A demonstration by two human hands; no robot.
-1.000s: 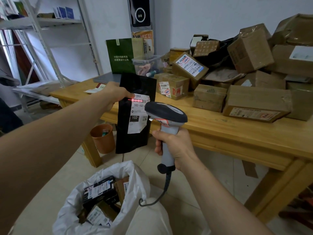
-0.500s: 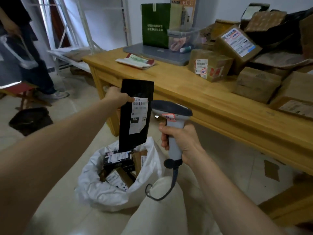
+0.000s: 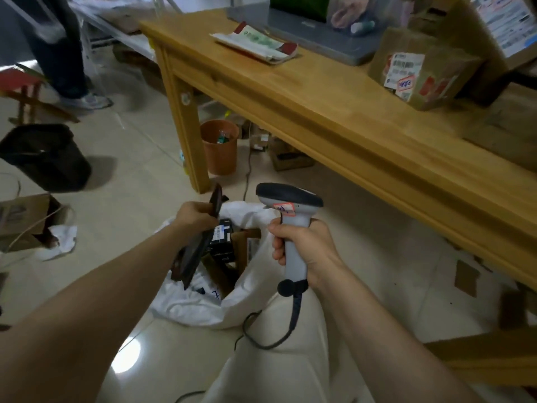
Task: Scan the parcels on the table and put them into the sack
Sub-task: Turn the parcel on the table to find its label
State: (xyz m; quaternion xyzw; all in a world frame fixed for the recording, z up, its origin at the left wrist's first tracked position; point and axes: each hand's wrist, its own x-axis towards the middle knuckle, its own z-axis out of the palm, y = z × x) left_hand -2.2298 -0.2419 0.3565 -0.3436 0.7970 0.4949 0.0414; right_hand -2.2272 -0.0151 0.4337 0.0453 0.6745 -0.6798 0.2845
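Note:
My left hand grips a flat black parcel by its top end and holds it edge-on over the mouth of the white sack, its lower end inside the opening. Several labelled parcels lie in the sack. My right hand is closed around the grey handle of the barcode scanner, upright just right of the sack, its cable looping to the floor. Cardboard parcels stand on the wooden table at the upper right.
An orange bin stands by the table leg, with small boxes under the table. A black bin and a paper bag sit on the floor at left. Another person's legs stand at the far left. A laptop and papers lie on the table.
My left hand has carried the black parcel down from in front of the scanner to the sack's mouth and turned it edge-on. The scanner has dropped lower; the view has tilted down.

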